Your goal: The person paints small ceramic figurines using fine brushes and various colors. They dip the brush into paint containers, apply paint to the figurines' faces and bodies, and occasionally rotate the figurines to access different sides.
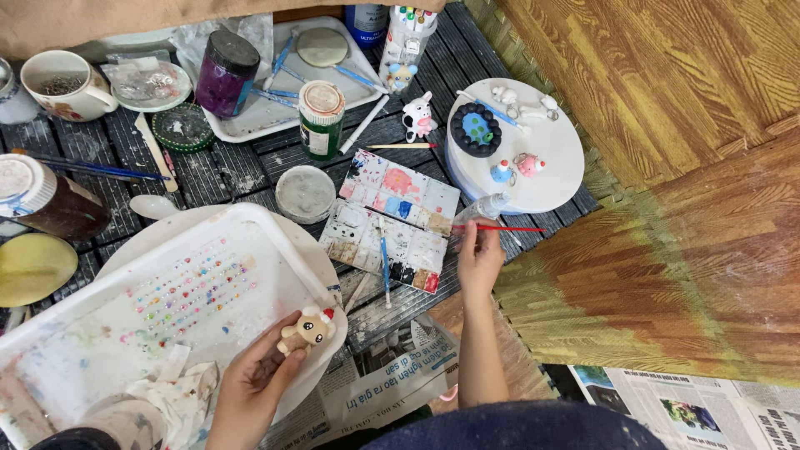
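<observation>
Two hands busy, and we're painting!
Our left hand (254, 383) grips a tan figurine (307, 328); our right hand (479, 258) pinches a red brush (500, 228) beside the paint palette (392, 218).

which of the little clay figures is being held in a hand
The tan bear-like figure with a red cap, gripped in the left hand over the white tray. The other small figures sit on the round white stand or the dark tabletop.

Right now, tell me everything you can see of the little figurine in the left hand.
The figurine is a small tan animal shape, clay by the look of it, with a rounded head, stubby limbs and a red and white cap on one side. It lies tilted, pinched between the fingertips of the left hand, over the rim of the white tray. Finer details are too small to tell.
</observation>
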